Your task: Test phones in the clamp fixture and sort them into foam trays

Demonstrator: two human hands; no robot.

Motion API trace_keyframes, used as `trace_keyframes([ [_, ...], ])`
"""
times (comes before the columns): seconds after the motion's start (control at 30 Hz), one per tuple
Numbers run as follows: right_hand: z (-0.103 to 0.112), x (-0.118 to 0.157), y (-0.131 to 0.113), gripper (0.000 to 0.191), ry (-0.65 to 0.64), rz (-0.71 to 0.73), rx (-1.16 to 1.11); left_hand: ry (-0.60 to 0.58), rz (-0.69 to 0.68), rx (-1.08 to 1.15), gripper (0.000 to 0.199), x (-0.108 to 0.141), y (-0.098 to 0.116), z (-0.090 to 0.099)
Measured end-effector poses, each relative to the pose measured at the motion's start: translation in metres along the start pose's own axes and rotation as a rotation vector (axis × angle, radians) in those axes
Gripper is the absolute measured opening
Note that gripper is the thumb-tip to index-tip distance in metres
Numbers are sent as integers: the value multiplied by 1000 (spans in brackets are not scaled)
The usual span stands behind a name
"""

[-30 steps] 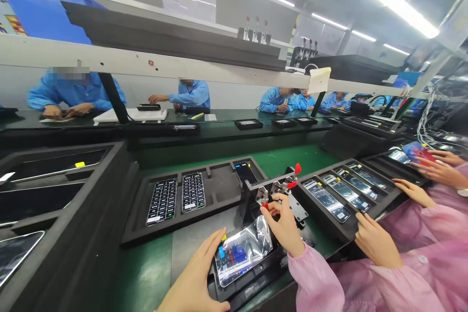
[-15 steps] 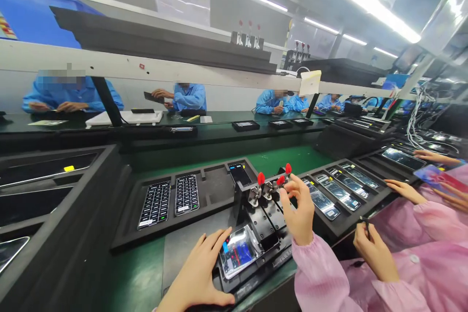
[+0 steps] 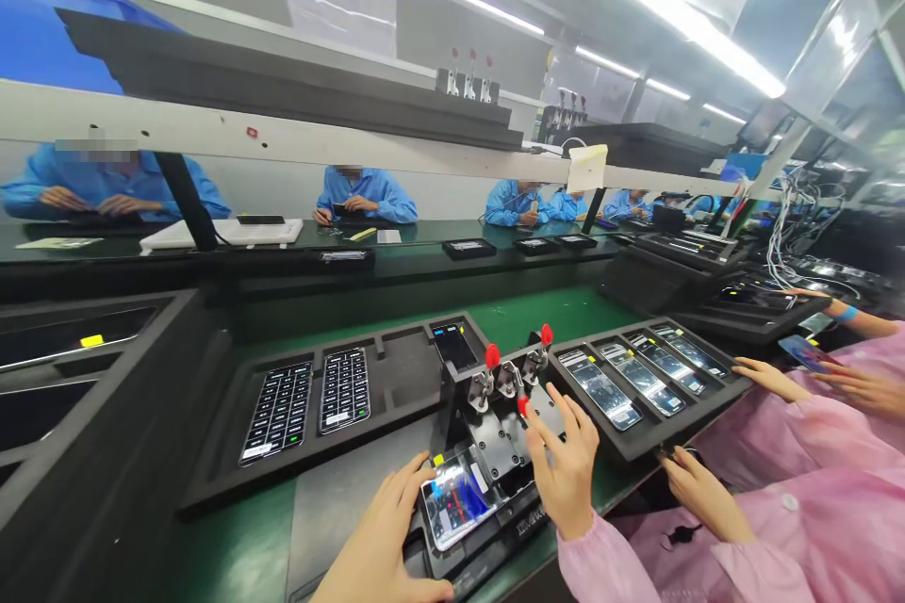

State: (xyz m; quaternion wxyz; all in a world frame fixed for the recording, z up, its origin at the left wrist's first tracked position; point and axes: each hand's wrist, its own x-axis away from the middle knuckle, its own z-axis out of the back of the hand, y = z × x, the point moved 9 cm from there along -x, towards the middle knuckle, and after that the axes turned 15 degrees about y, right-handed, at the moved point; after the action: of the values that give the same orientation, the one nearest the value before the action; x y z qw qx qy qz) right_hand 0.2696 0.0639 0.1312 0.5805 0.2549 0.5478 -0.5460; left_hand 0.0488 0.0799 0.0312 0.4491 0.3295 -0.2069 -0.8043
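Observation:
A black clamping jig (image 3: 501, 452) with several toggle clamps stands in front of me, and a smartphone (image 3: 458, 501) with a lit screen and yellow tab lies in its near end. My left hand (image 3: 382, 532) rests beside that phone, fingers spread, fingertips at its upper left edge and thumb along the jig's near side. My right hand (image 3: 569, 462) is over the jig, thumb and index finger at the red-tipped middle clamp lever (image 3: 523, 406), which leans towards me. The outer levers, one with a red tip (image 3: 492, 356), stand upright.
Left of the jig, a black foam tray (image 3: 212, 471) holds several phones. Another phone tray (image 3: 640, 441) lies to the right, beside a co-worker's hand (image 3: 699, 490) and pink sleeves. A deep black bin (image 3: 162, 377) borders the far left. Across the bench, people in blue work.
My right hand has come down and towards me, and the middle red-tipped lever has swung down with it. My left hand stays by the phone. The whole view has shifted slightly.

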Motion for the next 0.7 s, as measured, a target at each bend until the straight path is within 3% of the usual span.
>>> trace_keyframes([
  [0.1, -20, 18, 8, 28, -190, -34, 118, -18, 18, -14, 91, 1, -3, -3],
  [0.17, -25, 16, 11, 27, -238, -64, 95, -26, 27, -18, 90, 1, -5, -5],
  [0.4, -21, 10, 28, 15, -43, -300, -224, -13, 57, 17, 105, 2, -3, -3],
  [0.7, -22, 14, 32, 10, 19, -327, -186, -20, 62, -10, 112, 3, -7, -4],
])
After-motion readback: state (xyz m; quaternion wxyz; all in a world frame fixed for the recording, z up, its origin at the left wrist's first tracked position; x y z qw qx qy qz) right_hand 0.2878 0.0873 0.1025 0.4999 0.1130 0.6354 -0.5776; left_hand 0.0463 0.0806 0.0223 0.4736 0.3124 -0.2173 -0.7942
